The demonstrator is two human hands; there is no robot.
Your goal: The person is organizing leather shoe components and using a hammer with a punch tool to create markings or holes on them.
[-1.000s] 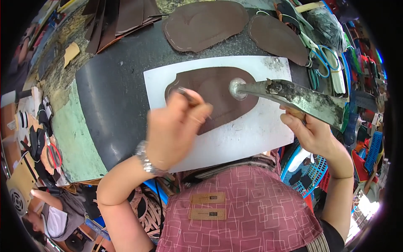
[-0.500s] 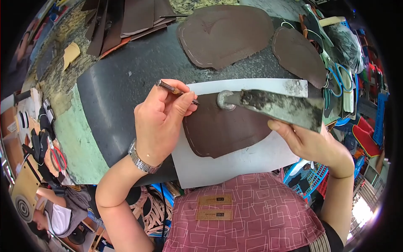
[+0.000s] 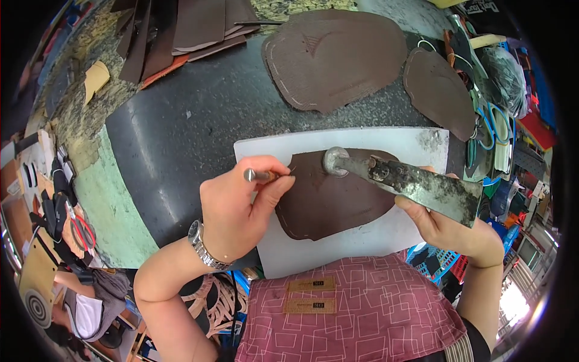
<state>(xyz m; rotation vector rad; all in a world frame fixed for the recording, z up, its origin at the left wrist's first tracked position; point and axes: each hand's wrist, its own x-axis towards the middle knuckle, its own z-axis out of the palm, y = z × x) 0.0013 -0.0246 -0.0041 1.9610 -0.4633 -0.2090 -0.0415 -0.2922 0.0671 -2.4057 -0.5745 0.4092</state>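
Observation:
A brown leather piece (image 3: 329,208) with a marked line along its edge lies flat on a white board (image 3: 289,256). At the piece's left edge, my left hand (image 3: 235,205) pinches a slim punch-like tool (image 3: 260,175) with a round metal butt. Its working tip is mostly hidden by my fingers, so I cannot tell if it touches the leather. My right hand (image 3: 443,226) grips a hammer (image 3: 431,190) by its broad, flat, stained handle. The hammer's round metal head (image 3: 333,161) is over the leather's far edge, right of the tool.
Two more brown leather pieces, one large (image 3: 338,60) and one smaller (image 3: 439,93), lie on the black mat (image 3: 181,157). Leather strips (image 3: 199,27) sit at the far left. Blue-handled scissors (image 3: 496,123) are at the right, red-handled scissors (image 3: 79,229) at the left.
The whole view has shifted, so the bench sits slightly lower in it. My left hand has tilted the punch-like tool, its butt now turned more towards me. The hammer is about where it was.

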